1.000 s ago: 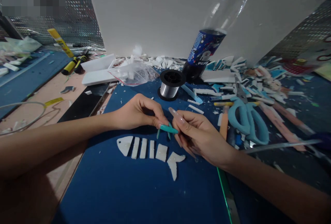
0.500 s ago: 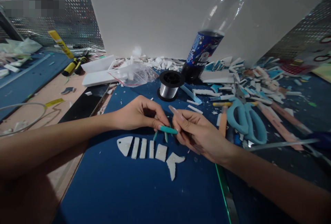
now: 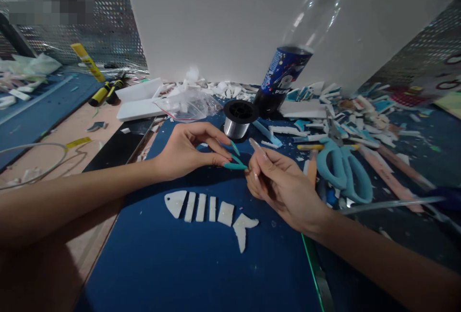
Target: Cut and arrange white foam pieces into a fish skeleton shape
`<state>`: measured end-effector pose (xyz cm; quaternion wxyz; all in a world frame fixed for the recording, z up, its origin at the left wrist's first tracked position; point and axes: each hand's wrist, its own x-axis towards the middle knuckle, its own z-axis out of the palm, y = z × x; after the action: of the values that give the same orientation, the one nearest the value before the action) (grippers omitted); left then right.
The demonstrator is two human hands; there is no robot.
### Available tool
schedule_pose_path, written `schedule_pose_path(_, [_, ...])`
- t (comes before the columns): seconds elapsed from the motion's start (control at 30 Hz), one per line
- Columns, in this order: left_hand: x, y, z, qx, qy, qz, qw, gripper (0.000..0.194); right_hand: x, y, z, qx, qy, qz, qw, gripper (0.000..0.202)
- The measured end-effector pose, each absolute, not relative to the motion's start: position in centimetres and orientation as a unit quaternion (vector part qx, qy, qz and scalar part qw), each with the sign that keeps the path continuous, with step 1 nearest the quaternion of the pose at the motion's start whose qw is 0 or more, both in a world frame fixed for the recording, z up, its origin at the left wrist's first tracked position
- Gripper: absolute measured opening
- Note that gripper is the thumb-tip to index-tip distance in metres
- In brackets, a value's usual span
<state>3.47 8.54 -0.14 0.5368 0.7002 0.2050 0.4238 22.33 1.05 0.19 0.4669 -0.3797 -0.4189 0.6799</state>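
Observation:
My left hand [image 3: 190, 151] has long teal nails. Its thumb and a fingertip come together, while the index finger is lifted a little; anything pinched there is too small to make out. Close beside it on the right, my right hand [image 3: 277, 177] has its fingers curled and thumb pressed in, with long pale glittery nails; what it grips, if anything, is hidden. Below both hands, white pieces lie in a row like a fish skeleton: a pointed head with a hole [image 3: 176, 204], several narrow strips [image 3: 200, 207], a squarish piece [image 3: 225, 213] and a forked tail [image 3: 242, 230].
A spool of clear line [image 3: 237, 122] stands behind my hands. Beyond it leans a Pepsi bottle [image 3: 284, 74]. Blue-handled scissors [image 3: 342, 168] lie at right among white and blue scraps [image 3: 378, 115]. A plastic bag [image 3: 190, 105] and yellow-black tools [image 3: 104, 93] are at back left.
My left hand has risen slightly, and its index finger has lifted away from the thumb. My right hand has shifted slightly right. The white pieces keep their arrangement.

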Motion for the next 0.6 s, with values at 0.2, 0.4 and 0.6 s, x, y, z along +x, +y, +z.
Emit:
schedule_pose_path(0.2, [3.62, 8.7, -0.14, 0.699, 0.211, 0.437, 0.525, 0.024, 22.42, 0.9, 0.22, -0.408, -0.453, 0.614, 0.502, 0.037])
schedule_pose_path(0.4, [3.53, 9.17, -0.46, 0.706, 0.233, 0.44, 0.503, 0.026, 22.4, 0.86, 0.29, -0.432, -0.49, 0.565, 0.505, 0.037])
schedule_pose_path(0.6, [3.32, 9.34, -0.46, 0.747, 0.222, 0.427, 0.458, 0.024, 22.4, 0.99, 0.11, -0.436, -0.488, 0.58, 0.485, 0.037])
